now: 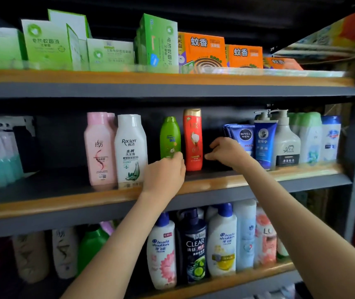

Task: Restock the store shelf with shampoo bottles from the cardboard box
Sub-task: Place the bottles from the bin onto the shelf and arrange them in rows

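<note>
The green bottle [170,137] is probably light and stiff, a small plastic flask with a glossy skin that may slip; its rounded body suits a grip round the waist, thumb on one flank and fingers on the other; the red bottle [192,139] is taller and slimmer, so it likely topples more easily and wants holding mid-body; both stand upright, just beside each other, set back on the middle shelf [64,203] between the white bottle [130,147] and the blue tubes [244,137]; the green one has a matching green cap and a flowered label; the red one has a gold cap and a white bloom on its front; the left hand [163,178] covers the green bottle's base, fingers curled against it, though whether they close round it I cannot tell; the right hand [226,152] hovers just beside the red bottle, thumb and forefinger parted, pinching nothing; the cardboard box is out of view
</note>
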### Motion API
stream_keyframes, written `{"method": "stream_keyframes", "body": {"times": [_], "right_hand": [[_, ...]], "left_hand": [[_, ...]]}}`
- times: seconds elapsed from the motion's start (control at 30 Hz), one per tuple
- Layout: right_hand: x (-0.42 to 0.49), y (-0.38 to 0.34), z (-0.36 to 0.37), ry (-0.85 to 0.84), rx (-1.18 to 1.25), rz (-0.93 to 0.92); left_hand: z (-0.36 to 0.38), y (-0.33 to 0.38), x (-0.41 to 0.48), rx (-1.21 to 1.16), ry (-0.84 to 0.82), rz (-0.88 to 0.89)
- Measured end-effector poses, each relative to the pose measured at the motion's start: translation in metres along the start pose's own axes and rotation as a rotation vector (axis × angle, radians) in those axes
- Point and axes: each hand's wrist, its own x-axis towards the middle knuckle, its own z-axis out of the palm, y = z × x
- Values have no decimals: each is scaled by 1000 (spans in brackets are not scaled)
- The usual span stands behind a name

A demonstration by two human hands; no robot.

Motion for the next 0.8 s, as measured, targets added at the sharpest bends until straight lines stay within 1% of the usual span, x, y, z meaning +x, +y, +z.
{"method": "stream_keyframes", "body": {"times": [0.07,0.13,0.2,0.3,0.37,0.43,0.5,0.6,0.67,0.77,0.8], "right_hand": [[-24,-4,2,48,-74,-63],[-47,-7,10,89,-97,-109],[-68,-4,21,156,-83,-170],[-103,4,41,277,-94,-315],[-130,7,57,300,-93,-393],[-160,7,77,285,-67,-420],[-195,9,108,204,-23,-451],[-253,16,166,-32,45,-442],[-298,24,206,-225,72,-376],[-366,35,268,-528,44,-280],[-388,37,288,-635,30,-246]], "left_hand": [[2,8,-13,12,98,57],[9,11,-28,18,196,115],[15,12,-46,-21,172,125],[15,9,-78,-70,122,88],[9,5,-109,-87,64,105],[1,-1,-146,-110,-17,129],[-8,-12,-192,-146,-111,108],[-23,-30,-279,-166,-257,-12],[-40,-42,-348,-157,-420,-184],[-70,-58,-456,-136,-766,-518],[-81,-65,-490,-130,-860,-639]]}}
